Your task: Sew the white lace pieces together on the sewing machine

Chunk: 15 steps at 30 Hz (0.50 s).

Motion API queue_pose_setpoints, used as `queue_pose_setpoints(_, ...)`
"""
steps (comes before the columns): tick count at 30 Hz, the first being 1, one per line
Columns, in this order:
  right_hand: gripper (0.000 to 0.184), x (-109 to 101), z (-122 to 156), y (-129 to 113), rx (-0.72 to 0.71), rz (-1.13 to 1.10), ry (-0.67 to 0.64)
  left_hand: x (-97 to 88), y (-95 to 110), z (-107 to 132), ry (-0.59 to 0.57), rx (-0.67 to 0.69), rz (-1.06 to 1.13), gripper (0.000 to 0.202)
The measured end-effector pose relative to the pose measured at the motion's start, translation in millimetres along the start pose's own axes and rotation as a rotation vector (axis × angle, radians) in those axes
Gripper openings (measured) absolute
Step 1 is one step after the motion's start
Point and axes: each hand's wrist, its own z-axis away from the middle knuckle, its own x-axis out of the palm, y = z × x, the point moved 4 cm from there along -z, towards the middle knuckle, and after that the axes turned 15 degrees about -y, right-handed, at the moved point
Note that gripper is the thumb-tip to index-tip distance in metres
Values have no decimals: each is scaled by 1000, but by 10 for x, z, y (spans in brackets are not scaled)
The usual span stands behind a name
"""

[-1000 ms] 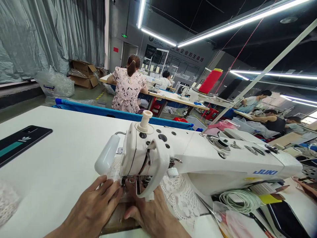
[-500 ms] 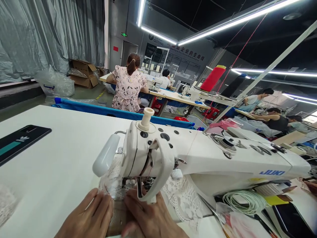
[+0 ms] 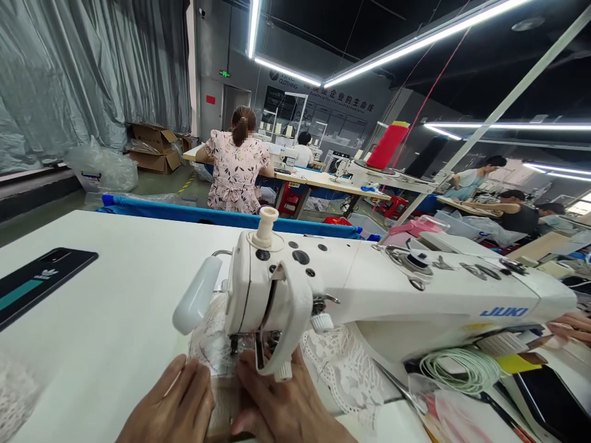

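A white Juki sewing machine point(image 3: 392, 289) stands on the white table point(image 3: 115, 295). White lace fabric point(image 3: 341, 375) lies under its needle head and spreads to the right. My left hand point(image 3: 173, 409) lies flat on the lace just left of the presser foot, fingers stretched forward. Right of the foot, my right hand point(image 3: 284, 409) presses down on the fabric with its fingers together. Neither hand grips anything. The needle itself is hidden behind the machine's head.
A dark phone point(image 3: 32, 283) lies at the table's left. A coil of pale cord point(image 3: 462, 369), scissors point(image 3: 397, 391) and a black tablet point(image 3: 554, 403) sit at right under the machine arm. Another person's hand point(image 3: 572, 326) shows at far right. Several workers sit at benches behind.
Both hands have slid back toward me along the fabric, away from the presser foot. The view has tilted slightly, so the machine sits a little higher and left.
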Motion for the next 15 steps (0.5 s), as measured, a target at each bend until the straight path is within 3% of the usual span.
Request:
queue_pose_setpoints(4, 50, 25, -3, 42, 28, 13, 11, 47, -49, -29, -4, -28, 26, 51)
queue_pose_setpoints(8, 49, 91, 4, 86, 68, 29, 58, 152, -116, -51, -28, 31, 87, 37)
queue_pose_setpoints(12, 48, 84, 4, 89, 87, 8, 87, 224, -228, -175, 22, 80, 108, 32)
queue_pose_setpoints(15, 45, 32, -7, 73, 120, 35, 80, 153, -314, -284, 83, 70, 40, 39)
